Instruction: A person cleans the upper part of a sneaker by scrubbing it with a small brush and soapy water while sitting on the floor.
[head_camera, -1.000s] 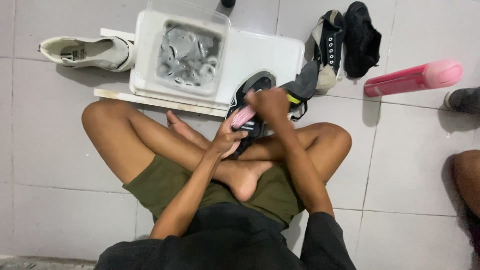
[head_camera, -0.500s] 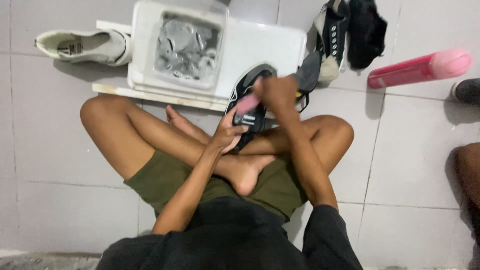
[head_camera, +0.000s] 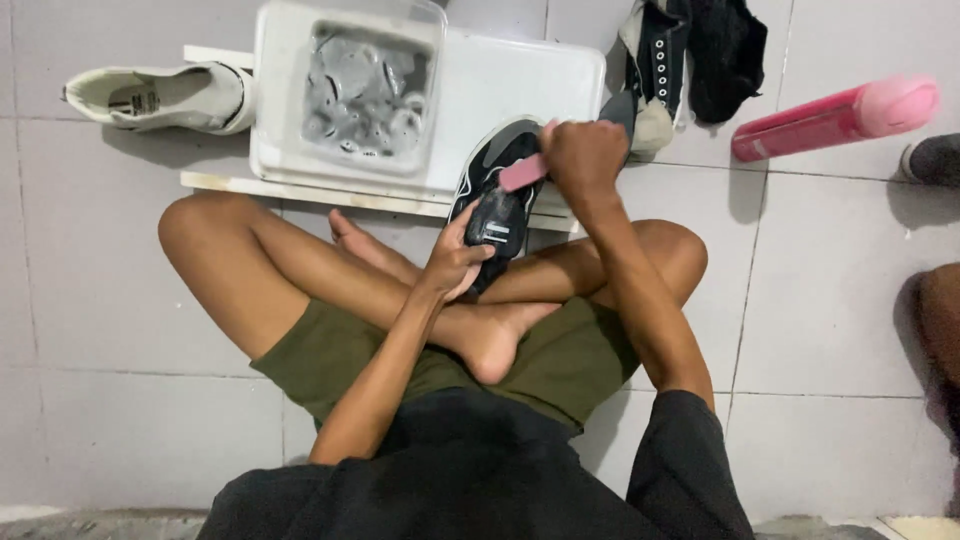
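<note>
The person sits cross-legged on the tiled floor (head_camera: 120, 330), and the black sneaker (head_camera: 497, 195) lies over their crossed legs, sole up, its toe pointing away from them. Nearest the body, the left hand (head_camera: 455, 262) cups the sneaker's heel end, fingers wrapped around it. At the sneaker's toe end, the right hand (head_camera: 583, 160) is closed on a pink brush (head_camera: 522, 173), which is pressed against the sole. Just beyond the sneaker stands a white tray (head_camera: 520, 85), and on it, to the sneaker's left, a white tub (head_camera: 275, 100) of soapy water. Far left of the sneaker lies a white shoe (head_camera: 160, 97); beyond it to the right are a black high-top sneaker (head_camera: 662, 50) with a dark cloth (head_camera: 725, 45), and farther right a pink bottle (head_camera: 835, 115) on its side
</note>
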